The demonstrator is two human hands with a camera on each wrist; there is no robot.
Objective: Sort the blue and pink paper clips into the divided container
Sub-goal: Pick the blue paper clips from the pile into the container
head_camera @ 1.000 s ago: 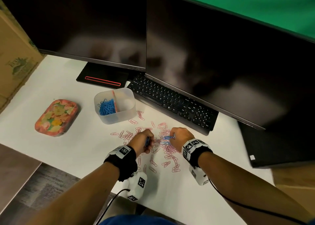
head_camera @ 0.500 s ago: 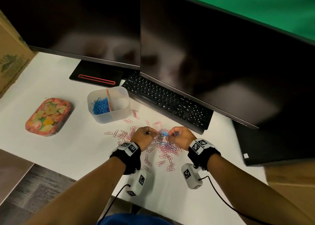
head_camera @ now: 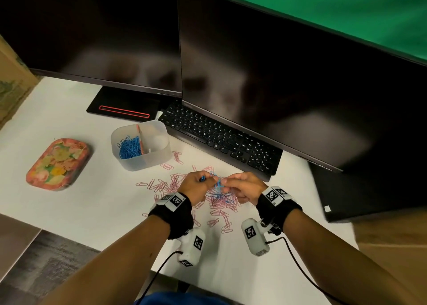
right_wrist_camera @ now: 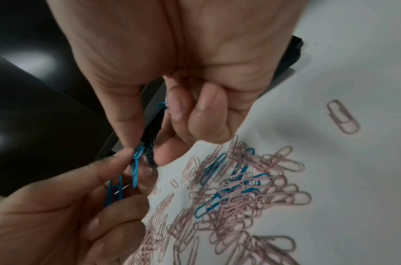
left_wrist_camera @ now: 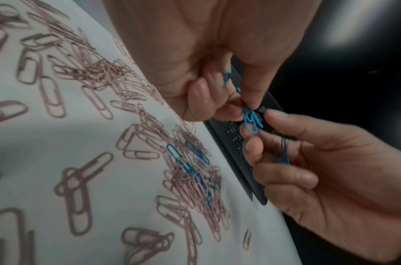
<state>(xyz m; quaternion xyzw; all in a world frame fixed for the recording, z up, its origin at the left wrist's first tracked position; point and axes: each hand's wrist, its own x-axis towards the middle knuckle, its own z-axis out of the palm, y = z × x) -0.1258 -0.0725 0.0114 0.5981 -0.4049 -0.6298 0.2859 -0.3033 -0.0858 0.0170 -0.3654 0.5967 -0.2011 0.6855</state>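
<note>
Looks like mid-untangle on a little snarl of blue paper clips (left_wrist_camera: 251, 122), held up in the air just above the mixed pile (head_camera: 221, 200) on the white tabletop (head_camera: 92, 207), right in front of the keyboard (head_camera: 221, 140). Got the left hand (head_camera: 196, 186) and right hand (head_camera: 245, 189) nearly touching, each pinching the same hooked-together blue bunch between thumb and forefinger, with a few spare blue ones tucked away in each palm. Handling-wise: featherlight, thin bent wire with a smooth coloured coating, so slick and springy, stiff enough to keep shape yet easy to bend open if yanked. Best to pinch flat across the two long sides or by a rounded end, then slide one loop out of the other instead of tugging. Probably worth lifting singles off the pile's edge too, given the knack of looped wire for snagging neighbours. Plenty of pink paper clips (right_wrist_camera: 342, 116) lying flat on the matte surface, plus a handful of blue strays (right_wrist_camera: 214, 162) buried among them. Over to the left, well apart from the hands: frosted, round-cornered plastic divided container (head_camera: 147, 161), already loaded with blue clips (head_camera: 129, 147) in the left compartment, pinkish divider wall (head_camera: 139, 138) down the middle; can't make out the contents of the right side.
</note>
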